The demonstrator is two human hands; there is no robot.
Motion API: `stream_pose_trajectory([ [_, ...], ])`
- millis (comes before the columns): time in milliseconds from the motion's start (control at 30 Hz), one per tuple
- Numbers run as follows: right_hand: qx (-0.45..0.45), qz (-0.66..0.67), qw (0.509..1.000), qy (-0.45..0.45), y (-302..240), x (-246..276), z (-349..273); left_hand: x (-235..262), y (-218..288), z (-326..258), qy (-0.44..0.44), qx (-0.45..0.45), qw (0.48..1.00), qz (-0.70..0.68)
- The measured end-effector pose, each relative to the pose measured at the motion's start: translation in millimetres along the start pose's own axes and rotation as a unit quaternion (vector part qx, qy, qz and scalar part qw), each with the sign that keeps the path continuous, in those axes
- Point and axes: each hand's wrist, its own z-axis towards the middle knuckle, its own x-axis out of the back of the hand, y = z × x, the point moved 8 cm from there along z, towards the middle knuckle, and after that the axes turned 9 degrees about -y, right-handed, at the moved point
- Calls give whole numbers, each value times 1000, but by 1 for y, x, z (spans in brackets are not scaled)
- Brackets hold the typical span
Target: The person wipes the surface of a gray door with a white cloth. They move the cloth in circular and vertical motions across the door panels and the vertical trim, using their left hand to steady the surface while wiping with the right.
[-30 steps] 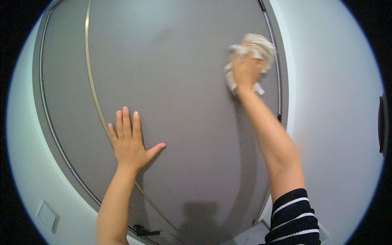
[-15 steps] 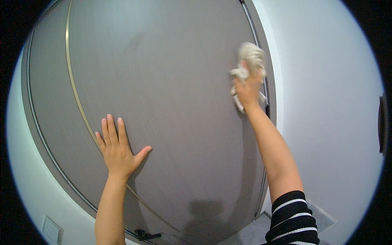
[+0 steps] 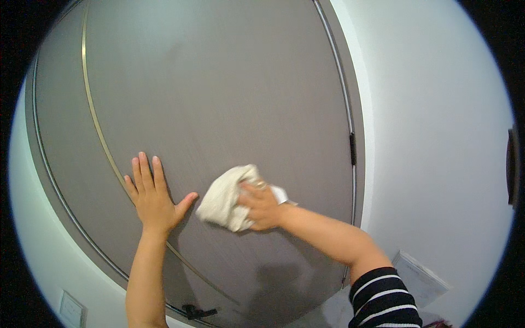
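A grey-brown door (image 3: 219,109) with a thin gold strip (image 3: 94,112) down its left side fills most of the view. My left hand (image 3: 156,205) lies flat against it, fingers spread, across the lower part of the strip. To its right, my right hand (image 3: 262,206) presses a bunched cream cloth (image 3: 221,199) on the door's surface. The cloth bulges out to the left of the fingers, close to my left thumb. Some of the right fingers are hidden in its folds.
Dark metallic edging runs down both sides of the door, with a black hinge piece (image 3: 352,148) on the right. A black door handle (image 3: 198,312) is at the bottom. White walls (image 3: 432,136) flank the frame. A wall plate (image 3: 72,310) is low on the left.
My right hand has swept the cloth from the door's upper right edge down and left to the lower middle. My left hand has stayed nearly in place.
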Motion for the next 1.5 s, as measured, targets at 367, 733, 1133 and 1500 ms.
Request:
stream_pose_trajectory([
  [367,-473,-93,874,64,154,117,-83,5,-1,-3,17,0,1000,-22],
  [733,-53,13,915,-400,19,-24,-16,-5,-5,-3,-6,1,1000,-25],
  [1133,-238,-54,969,33,61,46,145,-2,-10,-4,-13,8,1000,-19],
  [1500,-258,71,952,-150,-70,-26,-85,-10,-9,-7,-3,6,999,-43],
])
